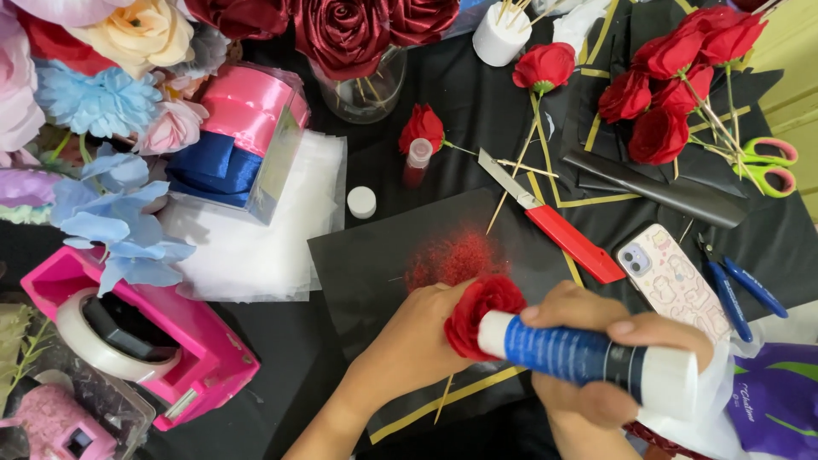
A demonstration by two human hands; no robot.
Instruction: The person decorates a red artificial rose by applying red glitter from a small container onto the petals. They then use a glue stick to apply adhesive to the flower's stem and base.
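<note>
A pink tape dispenser point(141, 332) sits far left. The left hand point(422, 328), reaching up from below, has its fingers closed on a red rose point(479, 311) over black paper point(366, 255) dusted with glitter point(456, 255). The right hand point(613, 358) clamps a blue tube point(579, 351), tip touching the rose.

Both bare forearms come up from the bottom edge and meet near the middle. The left hand point(426, 328) is cupped, fingers curled away underneath, probably pinching, though its fingertips are hidden. The right hand point(613, 358) is closed in a fist-like grip, thumb laid flat on top, knuckles turned outward.
</note>
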